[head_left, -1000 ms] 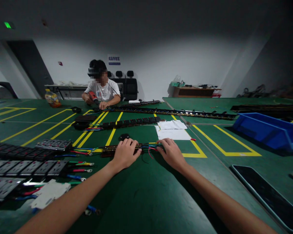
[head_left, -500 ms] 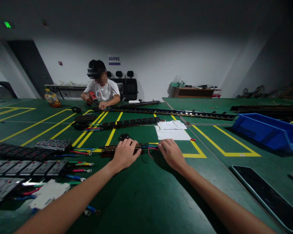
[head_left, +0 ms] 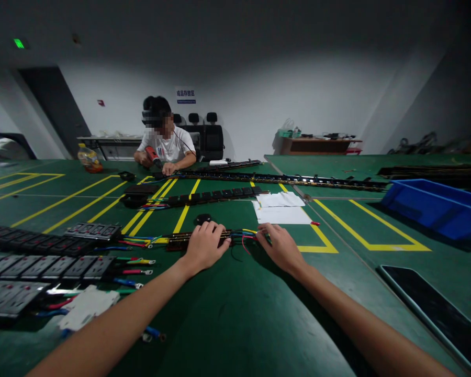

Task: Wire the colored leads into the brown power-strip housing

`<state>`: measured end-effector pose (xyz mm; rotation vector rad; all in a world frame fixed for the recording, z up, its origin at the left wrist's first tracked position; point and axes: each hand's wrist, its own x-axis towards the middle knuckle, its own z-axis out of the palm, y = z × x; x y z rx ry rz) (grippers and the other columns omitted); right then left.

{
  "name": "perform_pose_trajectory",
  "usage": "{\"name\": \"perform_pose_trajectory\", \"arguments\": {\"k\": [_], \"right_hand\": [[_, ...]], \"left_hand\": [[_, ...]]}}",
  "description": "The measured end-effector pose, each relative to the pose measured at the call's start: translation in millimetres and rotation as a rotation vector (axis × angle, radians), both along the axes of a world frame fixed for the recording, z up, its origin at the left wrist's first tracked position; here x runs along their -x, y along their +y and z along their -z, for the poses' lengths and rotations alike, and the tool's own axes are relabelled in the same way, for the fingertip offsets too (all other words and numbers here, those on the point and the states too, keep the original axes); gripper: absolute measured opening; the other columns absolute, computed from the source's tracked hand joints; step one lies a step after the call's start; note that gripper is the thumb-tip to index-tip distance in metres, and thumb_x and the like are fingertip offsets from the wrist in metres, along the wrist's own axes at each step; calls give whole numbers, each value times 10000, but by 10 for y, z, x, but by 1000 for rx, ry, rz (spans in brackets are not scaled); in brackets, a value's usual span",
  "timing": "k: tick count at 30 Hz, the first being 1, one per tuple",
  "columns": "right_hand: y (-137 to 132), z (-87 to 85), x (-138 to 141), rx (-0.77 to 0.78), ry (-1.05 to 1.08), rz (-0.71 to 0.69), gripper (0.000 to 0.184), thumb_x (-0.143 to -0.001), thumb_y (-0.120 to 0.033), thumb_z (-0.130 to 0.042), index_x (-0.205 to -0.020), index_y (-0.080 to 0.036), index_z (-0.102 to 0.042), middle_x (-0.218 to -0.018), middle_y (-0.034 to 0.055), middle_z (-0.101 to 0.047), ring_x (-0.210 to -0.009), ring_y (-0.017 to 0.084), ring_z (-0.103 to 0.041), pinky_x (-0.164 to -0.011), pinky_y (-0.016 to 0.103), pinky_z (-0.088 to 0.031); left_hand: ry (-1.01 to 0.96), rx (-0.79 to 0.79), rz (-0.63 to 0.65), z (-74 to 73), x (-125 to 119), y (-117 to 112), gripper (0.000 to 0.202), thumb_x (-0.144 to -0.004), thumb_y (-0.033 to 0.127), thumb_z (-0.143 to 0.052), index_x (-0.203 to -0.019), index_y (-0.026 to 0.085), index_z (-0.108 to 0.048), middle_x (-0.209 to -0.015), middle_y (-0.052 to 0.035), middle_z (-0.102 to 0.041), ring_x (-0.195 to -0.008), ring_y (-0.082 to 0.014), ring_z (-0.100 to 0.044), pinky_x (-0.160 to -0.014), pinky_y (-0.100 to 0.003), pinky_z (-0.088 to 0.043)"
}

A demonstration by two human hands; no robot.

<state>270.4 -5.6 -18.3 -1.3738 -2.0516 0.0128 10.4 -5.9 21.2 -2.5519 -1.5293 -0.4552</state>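
Note:
A dark strip with brass-coloured rails (head_left: 177, 240) lies on the green table in front of me. My left hand (head_left: 206, 245) rests over its right part, fingers curled round its far edge and thumb on the near side. Blue, yellow and red wires (head_left: 243, 233) run out of the strip's right end. Their far ends reach my right hand (head_left: 281, 247), whose fingers are closed on them; the exact grip is partly hidden. Just beyond my left hand sits a small round black part (head_left: 202, 218).
Socket strips (head_left: 51, 267) with lugged cables and a white plastic piece (head_left: 88, 308) lie left. White papers (head_left: 282, 213), a blue bin (head_left: 435, 209) and a phone (head_left: 435, 309) are right. Across the table a person (head_left: 168, 144) holds a red power drill (head_left: 153, 156).
The whole view has shifted slightly, so things appear a little further right. Both hands keep their places on the strip and the wires.

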Motion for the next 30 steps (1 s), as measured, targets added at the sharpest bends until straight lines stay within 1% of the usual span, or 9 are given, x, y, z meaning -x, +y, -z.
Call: {"name": "perform_pose_trajectory", "arguments": {"k": [3, 5, 7, 11, 13, 19, 25, 30], "right_hand": [[4, 9, -8, -66, 26, 22, 225, -1038, -361, -472, -1141, -215, -609, -1036, 87, -737, -1006, 256, -654, -877, 391, -487], [9, 15, -20, -123, 58, 42, 224, -1032, -352, -477, -1135, -204, -609, -1040, 98, -733, -1007, 265, -650, -883, 403, -491], [16, 22, -28, -147, 89, 50, 212, -1028, -346, -484, -1126, -204, -609, -1036, 99, -735, -1015, 268, -650, -892, 409, -493], [30, 36, -25, -58, 29, 4, 188, -1032, -355, -503, -1099, -230, -628, -1016, 76, -745, -1011, 270, -656, -875, 406, -498], [30, 37, -21, -32, -11, -14, 184, -1034, -347, -506, -1088, -232, -639, -1033, 80, -738, -997, 270, -655, -864, 405, -502], [14, 18, -29, -162, 32, 9, 177, -1018, -310, -540, -1130, -215, -641, -1130, 114, -687, -1079, 279, -622, -914, 415, -504], [6, 6, -25, -102, -19, -49, 197, -992, -267, -557, -1168, -233, -638, -1143, 102, -671, -1074, 278, -619, -921, 433, -515], [-31, -33, -14, -242, 120, -14, 182, -1013, -269, -509, -1142, -223, -628, -1134, 118, -665, -1086, 263, -624, -959, 408, -506]], "left_hand": [[9, -8, -4, 13, -3, 5, 384, -1031, 483, -447, -1185, 186, -637, -1166, -109, -663, -1069, -282, -595, -888, -423, -467], [20, -17, -7, 19, -4, 8, 385, -1029, 482, -450, -1187, 185, -636, -1162, -113, -661, -1072, -286, -593, -891, -425, -462], [25, -17, -6, 20, -3, 10, 383, -1028, 480, -451, -1186, 185, -637, -1162, -116, -661, -1076, -290, -591, -884, -422, -461], [17, -15, -2, 19, 0, 13, 378, -1029, 476, -449, -1183, 188, -639, -1156, -113, -666, -1070, -289, -590, -874, -423, -463], [17, -18, -1, 21, 1, 16, 375, -1027, 474, -456, -1181, 186, -641, -1156, -111, -667, -1069, -290, -591, -877, -426, -464], [15, -12, 0, 14, -5, 16, 384, -1031, 478, -451, -1187, 183, -641, -1162, -114, -668, -1067, -285, -595, -871, -418, -469], [19, -17, 2, 0, -6, 11, 375, -1030, 473, -457, -1184, 184, -639, -1164, -112, -671, -1059, -282, -597, -867, -419, -473], [14, -5, 2, -4, -1, 14, 378, -1031, 475, -451, -1186, 188, -641, -1166, -109, -674, -1054, -274, -602, -858, -403, -478]]}}
